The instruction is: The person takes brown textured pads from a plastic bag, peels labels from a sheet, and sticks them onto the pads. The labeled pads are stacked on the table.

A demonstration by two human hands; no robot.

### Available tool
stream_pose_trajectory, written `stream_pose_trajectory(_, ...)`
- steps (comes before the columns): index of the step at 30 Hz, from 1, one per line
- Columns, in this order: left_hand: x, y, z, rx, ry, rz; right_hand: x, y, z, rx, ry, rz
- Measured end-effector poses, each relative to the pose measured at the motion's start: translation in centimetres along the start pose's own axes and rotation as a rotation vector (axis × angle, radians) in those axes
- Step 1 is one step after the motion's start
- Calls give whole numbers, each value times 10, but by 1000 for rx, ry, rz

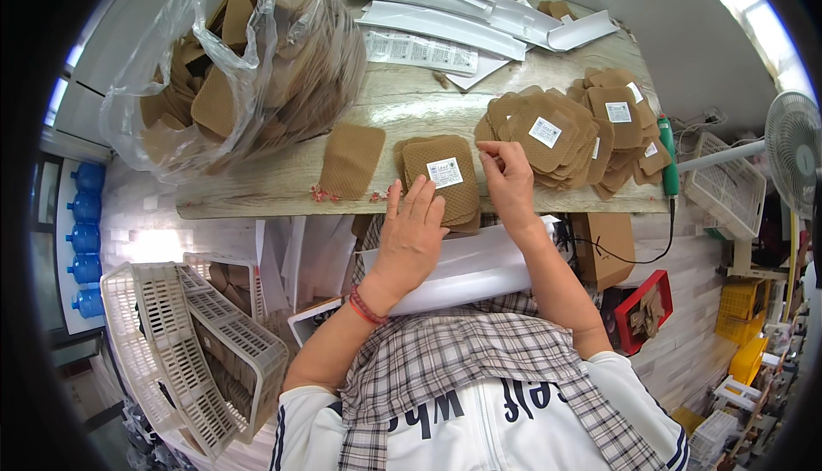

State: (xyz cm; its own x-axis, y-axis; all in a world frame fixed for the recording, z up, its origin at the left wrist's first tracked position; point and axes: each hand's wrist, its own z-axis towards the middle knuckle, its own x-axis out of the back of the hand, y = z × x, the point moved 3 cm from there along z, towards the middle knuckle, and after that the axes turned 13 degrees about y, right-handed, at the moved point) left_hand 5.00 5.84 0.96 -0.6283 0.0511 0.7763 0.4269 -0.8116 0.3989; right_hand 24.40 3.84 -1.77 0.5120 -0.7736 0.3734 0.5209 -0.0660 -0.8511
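A small stack of brown textured pads [456, 199] with rounded corners lies at the table's near edge. Its top piece bears a white printed label [444, 173]. My left hand [413, 229] rests with stretched fingers on the stack's left near side, beside the label. Just right of the stack, my right hand [511, 181] is closed, thumb and index finger pinched together; I cannot make out anything between them. A single unlabelled brown pad [353, 161] lies left of the stack. Heaped labelled pads [535, 133] spread to the right of my right hand.
A clear plastic bag [257, 68] full of brown pads fills the table's left side. Label sheets [419, 50] and curled white paper [445, 21] lie at the back. A green corded tool [668, 158] sits at the right edge. White crates [197, 342] stand below left; white sheets [462, 278] cover my lap.
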Motion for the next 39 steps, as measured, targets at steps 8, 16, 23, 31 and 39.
stream_pose_trajectory(8,-9,-43,33,158,66,-74,-19,-8,-6,24,-141,-111)
stream_pose_trajectory(16,-34,-62,24,295,-78,-147,-32,10,-1,-89,-181,-43)
stream_pose_trajectory(23,-34,-59,24,251,-115,-106,-9,-25,-15,596,-29,-182)
stream_pose_trajectory(31,-41,-63,22,220,-139,-90,16,-46,-27,394,-68,211)
stream_pose_trajectory(39,9,-38,27,30,235,-106,-1,-14,-8,-528,-114,686)
